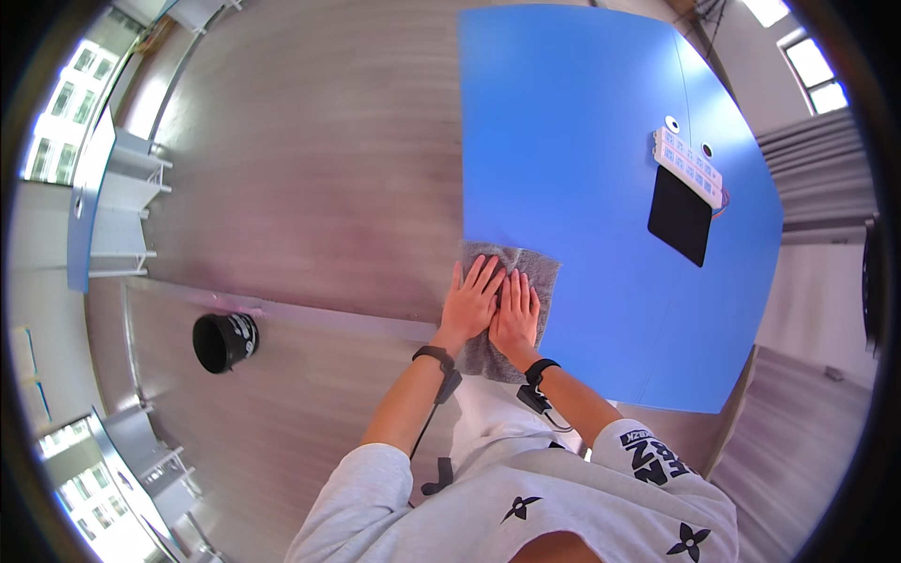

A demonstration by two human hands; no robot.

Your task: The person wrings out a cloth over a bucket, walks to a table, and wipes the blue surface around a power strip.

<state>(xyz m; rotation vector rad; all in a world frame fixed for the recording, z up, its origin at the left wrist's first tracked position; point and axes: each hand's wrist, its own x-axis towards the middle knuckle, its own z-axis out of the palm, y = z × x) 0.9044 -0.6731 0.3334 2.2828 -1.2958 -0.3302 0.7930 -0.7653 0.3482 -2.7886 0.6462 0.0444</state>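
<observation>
A grey cloth [493, 355] lies flat at the near left corner of the blue tabletop [563, 141]. My left hand [470, 302] presses on it with the palm down, the fingers somewhat spread and pointing away from me. Close beside it on the right, my right hand [516, 313] also rests palm down on the cloth, its fingers nearly together. The two hands touch or almost touch near the thumbs. Neither hand grasps the cloth. Black straps with small boxes and cables are on both wrists.
A white power strip [688, 167] and a black flat pad [680, 217] lie on the right part of the tabletop, near two round cable holes. A black bucket [225, 343] is on the floor at left. Other blue-topped tables [91, 204] line the left side.
</observation>
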